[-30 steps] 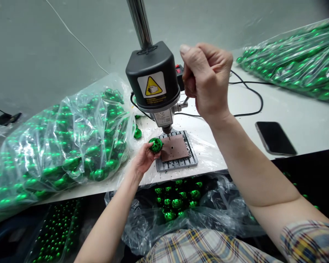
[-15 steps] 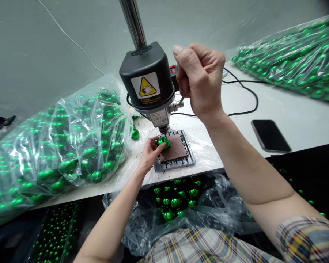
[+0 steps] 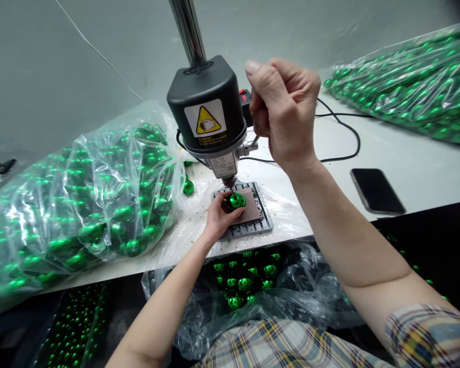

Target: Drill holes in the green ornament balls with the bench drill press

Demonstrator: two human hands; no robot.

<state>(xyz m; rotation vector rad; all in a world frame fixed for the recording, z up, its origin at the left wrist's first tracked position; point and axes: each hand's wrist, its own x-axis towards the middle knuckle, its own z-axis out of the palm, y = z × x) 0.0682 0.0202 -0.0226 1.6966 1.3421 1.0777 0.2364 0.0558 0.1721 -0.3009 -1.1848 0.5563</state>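
A shiny green ball (image 3: pixel 238 200) sits beneath the chuck (image 3: pixel 229 181) of a small bench drill press (image 3: pixel 205 107). My left hand (image 3: pixel 219 213) grips that ball from its left side, thumb in front and fingers behind, over a brown board (image 3: pixel 253 207) on the slotted metal base (image 3: pixel 267 221). Raised to the right of the black motor housing, my right hand (image 3: pixel 285 110) is closed in a fist. A thin metal lever (image 3: pixel 255 140) runs from the press's side hub up to that fist; its grip is hidden by my fingers.
A clear bag of green balls (image 3: pixel 80 204) fills the left of the white table (image 3: pixel 329 179); another bag (image 3: pixel 417 87) lies back right. A phone (image 3: pixel 377 190) and black cable (image 3: pixel 358 140) are at right. Below the edge, plastic sheeting (image 3: pixel 299 296) surrounds several balls (image 3: pixel 245 284).
My left hand and the green ball have shifted a little to the right under the chuck. My right fist has moved very slightly right and stays closed.
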